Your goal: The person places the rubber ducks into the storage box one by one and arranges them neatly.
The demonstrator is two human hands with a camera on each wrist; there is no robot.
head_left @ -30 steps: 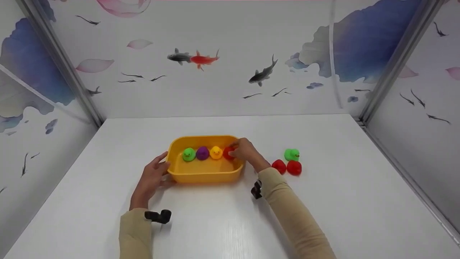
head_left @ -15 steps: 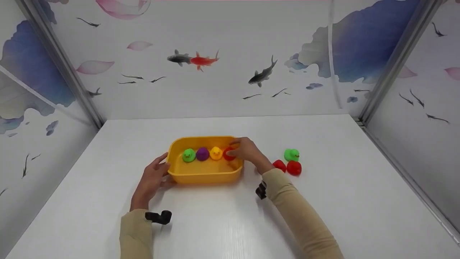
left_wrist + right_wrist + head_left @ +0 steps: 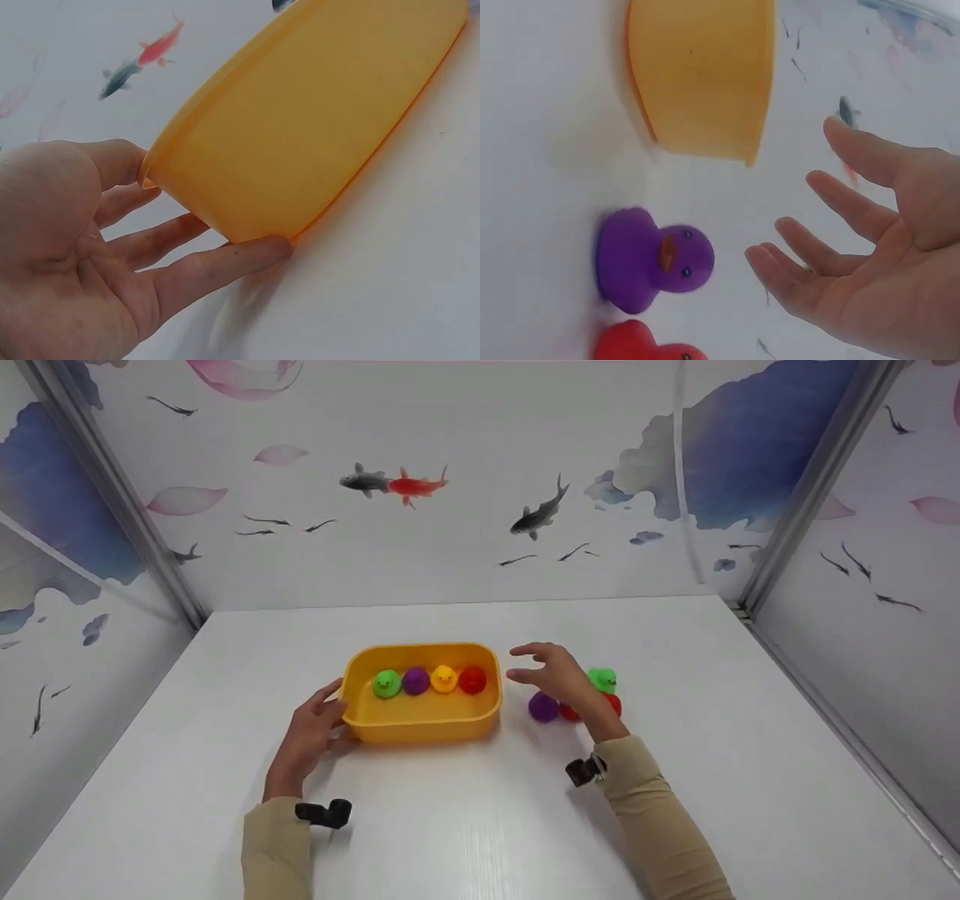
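Note:
My left hand rests against the left end of a yellow plastic basin, its fingers extended along the outer wall, as the left wrist view also shows. Inside the basin sit a green rubber duck, a purple duck, a yellow duck and a red duck, side by side. My right hand is in the air just right of the basin, fingers spread and holding nothing. Below it stands another purple duck, upright on the table.
Beside that purple duck are red ducks, partly hidden behind my right wrist, and a green duck. All stand on the white table. Printed panels with fish enclose the table at the back and sides.
My right hand has let go of the red duck inside the basin and moved out to the right. The purple duck outside has come into sight. My left hand stays at the basin.

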